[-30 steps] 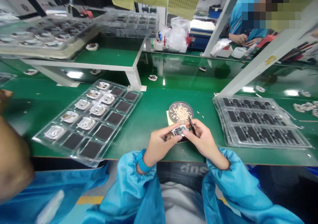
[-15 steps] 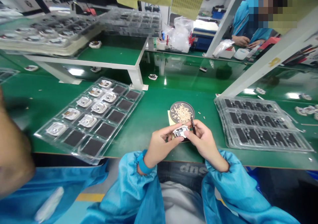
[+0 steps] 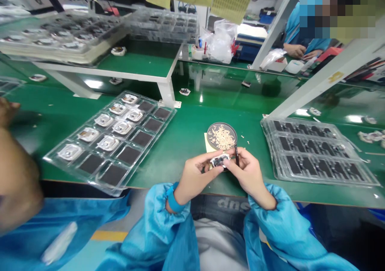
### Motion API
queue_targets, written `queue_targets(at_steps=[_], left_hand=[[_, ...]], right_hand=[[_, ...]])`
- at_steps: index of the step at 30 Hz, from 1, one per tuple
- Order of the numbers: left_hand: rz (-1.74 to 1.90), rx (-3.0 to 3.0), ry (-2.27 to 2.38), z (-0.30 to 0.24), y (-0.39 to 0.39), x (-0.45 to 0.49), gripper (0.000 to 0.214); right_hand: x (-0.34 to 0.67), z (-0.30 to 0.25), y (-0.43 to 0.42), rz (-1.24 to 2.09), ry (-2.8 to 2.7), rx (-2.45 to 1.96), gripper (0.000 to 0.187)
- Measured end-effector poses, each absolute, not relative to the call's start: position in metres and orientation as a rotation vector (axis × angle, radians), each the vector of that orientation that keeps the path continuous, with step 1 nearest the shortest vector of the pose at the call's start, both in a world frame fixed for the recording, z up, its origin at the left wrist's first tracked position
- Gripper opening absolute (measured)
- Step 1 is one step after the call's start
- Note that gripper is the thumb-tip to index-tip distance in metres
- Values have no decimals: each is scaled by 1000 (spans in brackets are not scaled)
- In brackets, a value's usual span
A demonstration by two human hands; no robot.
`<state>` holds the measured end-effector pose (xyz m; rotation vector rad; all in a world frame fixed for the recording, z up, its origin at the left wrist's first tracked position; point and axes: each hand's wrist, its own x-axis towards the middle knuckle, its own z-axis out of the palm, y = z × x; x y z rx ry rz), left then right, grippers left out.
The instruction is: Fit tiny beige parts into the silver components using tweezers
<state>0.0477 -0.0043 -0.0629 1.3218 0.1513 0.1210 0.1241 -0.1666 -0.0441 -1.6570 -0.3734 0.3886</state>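
Observation:
A small white plastic housing with dark electronics inside (image 3: pixel 220 160) is held between my two hands above the front of the bench. My left hand (image 3: pixel 200 172) is closed round its left side, thumb along the near edge. My right hand (image 3: pixel 247 174) presses its thumb on the housing's right part, and slim black tweezers (image 3: pixel 236 155) stick up between its fingers, pointing away from me. Just beyond my fingers sits a round grey dish (image 3: pixel 211 131) of tiny beige pieces. Yellow paper (image 3: pixel 208 143) shows under the dish's left side.
At left lies a clear tray (image 3: pixel 126 174) with several white housings in its pockets. Stacked trays (image 3: pixel 272 158) with dark inserts lie at right. A white-legged shelf (image 3: pixel 167 90) bears more trays. A neighbour's arm (image 3: pixel 18 170) reaches in at far left; another person's hands (image 3: pixel 296 51) show behind.
The housing's inside looks darker now, where a pale area showed before. My hands stay nearly in place. At far left, the neighbour's hand has come into view over the bench.

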Motion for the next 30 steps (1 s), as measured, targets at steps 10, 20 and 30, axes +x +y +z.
queue_targets(at_steps=[10,20,30], left_hand=[[284,1404,55,-54,-11,50,34],[409,1729,170,-44,-16,49,22],[330,1700,194,-52,-9,52,20]], right_hand=[[126,-41,-159,470,-394,-1609,34],[126,-40,-155,360,-352,-1713,40],[139,-45,-162,125,-505,-1785,24]])
